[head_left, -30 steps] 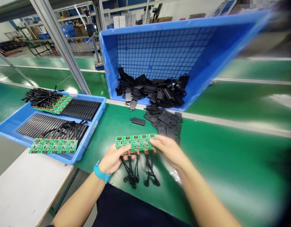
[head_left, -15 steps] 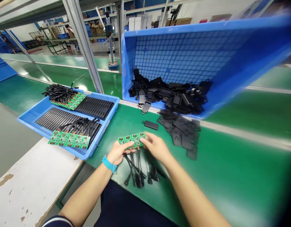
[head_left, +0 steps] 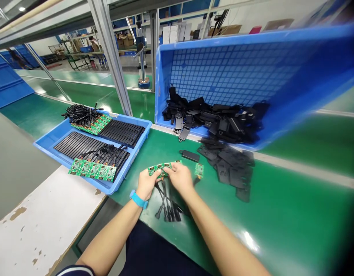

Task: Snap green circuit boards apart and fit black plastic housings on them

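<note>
My left hand [head_left: 145, 184], with a blue band at the wrist, pinches the left part of a green circuit board strip [head_left: 154, 169]. My right hand [head_left: 181, 179] grips the same strip further right, thumb on its face, and partly hides it. Black cables [head_left: 167, 209] hang from the strip's lower edge onto the bench. Just right of my right hand lies a small single circuit board [head_left: 199, 170] with a dark lead, most of which is hidden by the arm. Beyond the hands lies a black plastic case [head_left: 190, 155].
A blue tray [head_left: 116, 186] at left holds rows of black strips and cabled green boards. A large blue bin [head_left: 162, 73] on its side spills black cases [head_left: 205, 113]. Flat black covers [head_left: 230, 166] lie at right on the green bench [head_left: 274, 207]. A metal post [head_left: 113, 57] stands behind.
My right hand has shifted left along the strip. A single board now lies apart on the bench to its right. The whole view has shifted slightly.
</note>
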`<state>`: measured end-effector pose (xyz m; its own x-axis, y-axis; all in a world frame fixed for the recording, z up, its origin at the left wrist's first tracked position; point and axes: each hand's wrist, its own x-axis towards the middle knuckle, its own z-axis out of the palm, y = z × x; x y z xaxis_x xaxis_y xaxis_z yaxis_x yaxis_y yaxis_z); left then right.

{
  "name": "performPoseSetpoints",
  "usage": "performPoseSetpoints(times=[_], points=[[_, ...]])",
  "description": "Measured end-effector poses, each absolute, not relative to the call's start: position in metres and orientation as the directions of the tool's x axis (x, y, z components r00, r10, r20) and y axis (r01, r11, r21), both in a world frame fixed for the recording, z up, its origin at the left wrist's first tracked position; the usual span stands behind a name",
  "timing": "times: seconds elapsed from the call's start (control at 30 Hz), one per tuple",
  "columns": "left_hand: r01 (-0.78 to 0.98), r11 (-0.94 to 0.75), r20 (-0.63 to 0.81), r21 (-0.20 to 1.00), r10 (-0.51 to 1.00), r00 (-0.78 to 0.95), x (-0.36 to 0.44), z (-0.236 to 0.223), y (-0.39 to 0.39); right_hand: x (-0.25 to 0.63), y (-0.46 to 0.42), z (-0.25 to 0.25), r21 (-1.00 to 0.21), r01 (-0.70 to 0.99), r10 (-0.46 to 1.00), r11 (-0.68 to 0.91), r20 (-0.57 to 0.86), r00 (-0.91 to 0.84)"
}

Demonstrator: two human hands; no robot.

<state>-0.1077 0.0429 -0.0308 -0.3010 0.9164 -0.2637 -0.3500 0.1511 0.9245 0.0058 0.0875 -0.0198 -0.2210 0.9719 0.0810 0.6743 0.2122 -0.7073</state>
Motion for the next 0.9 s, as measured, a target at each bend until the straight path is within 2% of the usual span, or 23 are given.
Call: performPoseSetpoints(times=[0.1,0.17,0.23,0.33,0.5,0.6,0.67,0.83,0.9], points=[[-0.313,0.113,-0.232,0.943,0.896,-0.378,-0.107,-0.035,0.042,-0.004,0.083,-0.023,-0.69,0.698,0.981,0.19,0.107,-0.162],[-0.31,0.1,-0.214,0.945,0.909,-0.357,-0.109,-0.031,0.04,-0.006,0.083,-0.02,-0.67,0.712,0.977,0.211,0.154,-0.145],[-0.309,0.098,-0.197,0.946,0.932,-0.305,-0.114,-0.024,0.037,-0.007,0.083,-0.015,-0.654,0.708,0.964,0.265,0.185,-0.19],[-0.272,0.105,-0.183,0.957,0.943,-0.279,-0.118,-0.02,0.031,-0.01,0.081,-0.011,-0.648,0.689,0.942,0.324,0.158,-0.295],[-0.133,0.121,-0.167,0.984,0.887,-0.43,-0.116,-0.035,0.026,-0.023,0.059,-0.015,-0.604,0.745,0.958,0.284,0.145,-0.248],[-0.068,0.134,-0.15,0.989,0.871,-0.467,-0.12,-0.041,0.023,-0.021,0.061,-0.01,-0.567,0.746,0.936,0.35,0.18,-0.302],[0.004,0.158,-0.137,0.988,0.87,-0.473,-0.126,-0.041,0.019,-0.011,0.083,0.0,-0.542,0.734,0.912,0.41,0.224,-0.343],[0.43,0.196,0.061,0.881,0.855,-0.515,-0.132,-0.048,0.011,0.016,0.216,0.05,-0.463,0.748,0.873,0.475,0.354,-0.335],[0.458,0.206,0.066,0.865,0.857,-0.511,-0.129,-0.053,0.011,0.018,0.28,0.072,-0.434,0.771,0.87,0.466,0.384,-0.31]])
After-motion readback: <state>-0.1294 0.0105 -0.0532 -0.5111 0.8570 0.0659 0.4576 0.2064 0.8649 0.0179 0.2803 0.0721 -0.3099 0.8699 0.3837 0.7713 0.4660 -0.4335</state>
